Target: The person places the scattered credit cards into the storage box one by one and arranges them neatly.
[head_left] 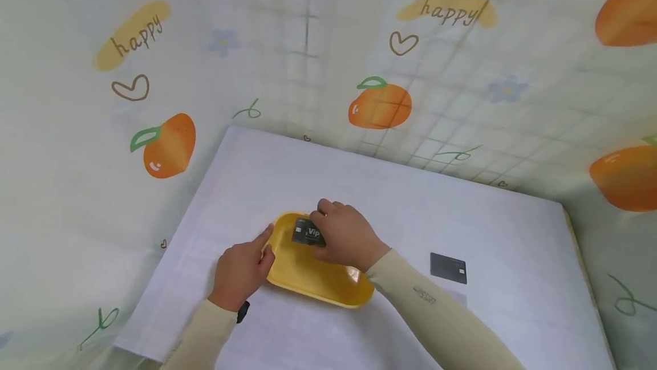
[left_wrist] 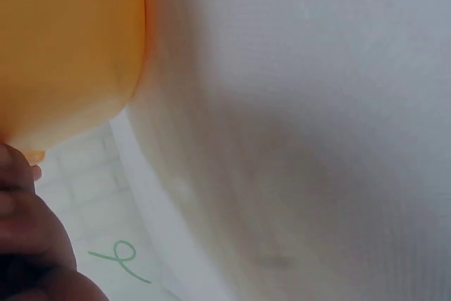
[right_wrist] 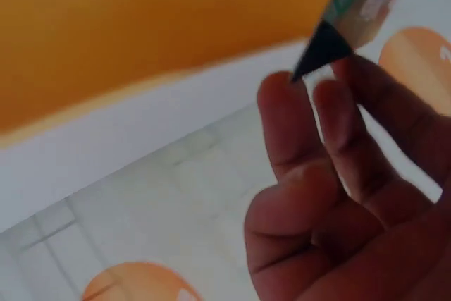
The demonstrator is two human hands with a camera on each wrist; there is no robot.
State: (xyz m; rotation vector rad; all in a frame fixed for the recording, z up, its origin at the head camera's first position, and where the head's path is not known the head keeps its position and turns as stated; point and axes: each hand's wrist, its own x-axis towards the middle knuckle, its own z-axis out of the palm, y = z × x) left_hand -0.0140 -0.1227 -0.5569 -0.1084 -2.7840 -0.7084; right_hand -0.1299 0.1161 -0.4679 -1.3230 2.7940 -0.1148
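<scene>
A person's 2 hands work over a yellow tray [head_left: 308, 279] that sits on a white counter [head_left: 513, 233], seen from a head camera looking down. The right hand [head_left: 345, 236] holds a dark card marked "Vip" [head_left: 307, 233] just above the far end of the tray, its fingers [right_wrist: 292, 128] curled and clamped on the card's edge; the right wrist view shows a dark corner of the card poking out past the fingertips. The left hand [head_left: 241, 270] rests against the tray's left rim, thumb and fingers relaxed along the edge, steadying it rather than gripping; the left wrist view shows only the tray's rounded yellow corner and a blur of skin.

A second dark card [head_left: 448, 268] lies flat on the counter, well apart to the right of the tray, untouched.

Judging by this, 1 card is about to land in the tray but is not yet released, and the second is left to collect.
</scene>
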